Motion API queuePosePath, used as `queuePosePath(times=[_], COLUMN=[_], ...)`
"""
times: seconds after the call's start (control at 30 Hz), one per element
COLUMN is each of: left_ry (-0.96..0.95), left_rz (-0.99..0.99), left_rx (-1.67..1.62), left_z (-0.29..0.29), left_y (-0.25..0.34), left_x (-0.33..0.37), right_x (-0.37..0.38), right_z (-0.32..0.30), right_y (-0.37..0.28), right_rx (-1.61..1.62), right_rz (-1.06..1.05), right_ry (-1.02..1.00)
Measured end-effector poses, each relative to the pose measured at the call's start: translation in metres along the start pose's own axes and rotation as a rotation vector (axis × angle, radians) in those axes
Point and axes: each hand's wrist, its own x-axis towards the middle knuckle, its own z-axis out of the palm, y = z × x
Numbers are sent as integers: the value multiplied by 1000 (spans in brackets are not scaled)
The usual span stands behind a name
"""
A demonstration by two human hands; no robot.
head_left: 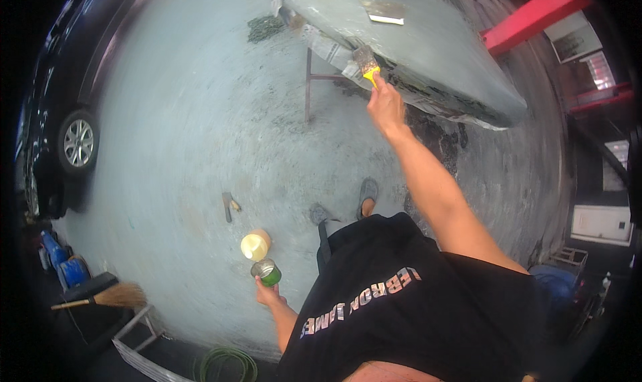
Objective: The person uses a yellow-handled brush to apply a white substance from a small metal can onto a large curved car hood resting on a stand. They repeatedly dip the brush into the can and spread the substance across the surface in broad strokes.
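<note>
My right hand (pixel 386 104) is closed round the yellow handle of a paintbrush (pixel 365 59). The dark, wide head of the brush is at the near edge of a large pale panel (pixel 461 74), beside newspaper (pixel 328 47) along that edge; whether it touches the panel I cannot tell. Lower down, my left hand (pixel 269 294) is closed on a small green tin can (pixel 267 273), its silvery inside facing up. Just beyond the can stands a cream-coloured tub (pixel 255 245) on the floor. On top of the panel lies a flat scraper (pixel 386 15) with a white edge.
A metal stand (pixel 308 81) is under the panel, with a red beam (pixel 535 17) behind it. Small hand tools (pixel 230 205) lie on the floor. A dark car (pixel 50 128) is at left; a broom (pixel 114 296), metal frame (pixel 137 352) and coiled green hose (pixel 227 365) are lower left.
</note>
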Motion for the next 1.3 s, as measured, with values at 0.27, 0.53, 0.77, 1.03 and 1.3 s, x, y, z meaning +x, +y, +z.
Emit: queuePosePath(times=[0.27, 0.53, 0.77, 1.03, 1.3], left_ry=[-99, -217, -298, -300, -306], left_rz=[71, 153, 177, 176, 200], left_rx=[55, -8, 99, 213, 88], left_z=[15, 25, 51, 71, 82], left_y=[25, 55, 78, 61, 44], left_x=[13, 29, 10, -9, -53], right_x=[-8, -85, -85, -97, -91], right_z=[-12, -74, -77, -160, -132], right_y=[18, 124, 136, 228, 197], right_rx=[161, 96, -36, -295, -106], right_rz=[127, 300, -45, 53, -72], right_ry=[165, 307, 114, 275, 203])
